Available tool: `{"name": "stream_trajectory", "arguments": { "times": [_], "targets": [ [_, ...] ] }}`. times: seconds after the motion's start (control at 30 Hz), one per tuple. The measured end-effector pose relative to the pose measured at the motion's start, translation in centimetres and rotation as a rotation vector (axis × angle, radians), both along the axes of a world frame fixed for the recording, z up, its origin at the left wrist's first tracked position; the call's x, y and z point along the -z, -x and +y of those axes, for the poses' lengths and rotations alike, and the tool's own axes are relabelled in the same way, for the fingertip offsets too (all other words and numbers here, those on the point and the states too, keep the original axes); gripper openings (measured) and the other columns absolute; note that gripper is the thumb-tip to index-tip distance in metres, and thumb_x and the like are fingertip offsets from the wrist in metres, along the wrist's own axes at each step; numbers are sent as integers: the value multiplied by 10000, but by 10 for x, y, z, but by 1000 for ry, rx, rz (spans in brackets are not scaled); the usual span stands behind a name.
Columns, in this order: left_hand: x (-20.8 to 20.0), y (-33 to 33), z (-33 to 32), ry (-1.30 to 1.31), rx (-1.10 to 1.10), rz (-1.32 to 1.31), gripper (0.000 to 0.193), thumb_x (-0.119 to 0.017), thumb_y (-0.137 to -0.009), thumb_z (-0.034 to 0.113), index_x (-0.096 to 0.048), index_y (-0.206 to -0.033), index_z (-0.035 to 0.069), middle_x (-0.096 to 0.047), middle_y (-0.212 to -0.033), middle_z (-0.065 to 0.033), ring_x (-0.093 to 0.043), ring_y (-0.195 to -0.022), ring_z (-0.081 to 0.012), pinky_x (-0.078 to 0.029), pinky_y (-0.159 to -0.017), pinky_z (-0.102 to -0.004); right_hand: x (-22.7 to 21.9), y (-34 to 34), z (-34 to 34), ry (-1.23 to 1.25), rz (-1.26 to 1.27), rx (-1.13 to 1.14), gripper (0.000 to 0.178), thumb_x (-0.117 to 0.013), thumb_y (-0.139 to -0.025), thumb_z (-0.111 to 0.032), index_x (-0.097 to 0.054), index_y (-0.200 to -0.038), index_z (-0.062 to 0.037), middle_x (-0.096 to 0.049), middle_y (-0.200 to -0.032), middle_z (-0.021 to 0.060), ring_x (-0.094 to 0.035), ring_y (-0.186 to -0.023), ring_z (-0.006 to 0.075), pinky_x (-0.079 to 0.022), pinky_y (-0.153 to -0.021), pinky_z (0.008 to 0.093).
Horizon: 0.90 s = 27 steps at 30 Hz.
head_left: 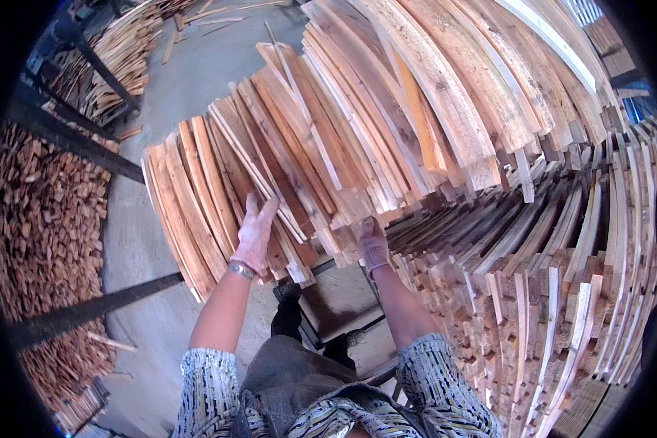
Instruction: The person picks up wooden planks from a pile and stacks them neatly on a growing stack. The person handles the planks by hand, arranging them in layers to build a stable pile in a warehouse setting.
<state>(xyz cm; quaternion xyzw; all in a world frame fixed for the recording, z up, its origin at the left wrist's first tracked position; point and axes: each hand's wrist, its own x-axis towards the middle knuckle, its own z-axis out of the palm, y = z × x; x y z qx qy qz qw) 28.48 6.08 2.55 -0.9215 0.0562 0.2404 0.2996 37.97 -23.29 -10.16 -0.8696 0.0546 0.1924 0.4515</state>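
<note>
A long row of wooden boards (pixel 270 160) lies side by side across the middle, their near ends toward me. My left hand (pixel 255 230), in a pale glove with a watch at the wrist, is over the left part of the row. Its fingers are spread apart beside a thin wooden strip (pixel 255 171) lying on top. At the near ends of the boards, right of centre, my gloved right hand (pixel 373 242) points upward. Its fingers seem stretched out against the board ends, in shadow, and no board is plainly gripped in it.
A tall stack of boards (pixel 518 292) fills the right side, close to my right arm. Another wood pile (pixel 47 212) stands at the left, behind dark metal bars (pixel 87 142). More strips (pixel 128 55) lie at the far left. Concrete floor (pixel 135 252) shows between.
</note>
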Motion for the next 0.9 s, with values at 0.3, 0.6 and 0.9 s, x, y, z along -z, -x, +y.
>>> {"name": "stream_trajectory", "arguments": {
  "times": [0.3, 0.6, 0.9],
  "targets": [
    [-6, -111, 96, 2080, -1588, -462, 1200, -709, -815, 593, -11, -1542, -59, -269, -1564, -235, -294, -1444, -282, -245, -1160, -320, -81, 68, 61, 122, -56, -457, 601, -280, -1070, -376, -249, -1524, 16, -357, -1542, 167, -353, -1415, 268, -284, -1141, 312],
    [9, -126, 83, 1795, -1637, -611, 1069, -739, -860, 404, -36, -1552, -7, -307, -1558, -186, -321, -1426, -249, -254, -1157, -310, -100, -64, 155, -4, 143, -314, 507, -444, -1015, -200, -353, -1458, 29, -469, -1477, 129, -585, -1144, 216, -515, -928, 340],
    [8, -122, 121, 2444, -1813, -541, 646, -674, -912, 453, -505, -1357, 17, -589, -1289, -94, -560, -1143, -203, -453, -988, -338, -76, 7, 157, 391, 231, -883, 584, -410, -995, -454, -454, -1397, -32, -533, -1372, 222, -501, -1290, 327, -353, -1124, 406]
  ]
}}
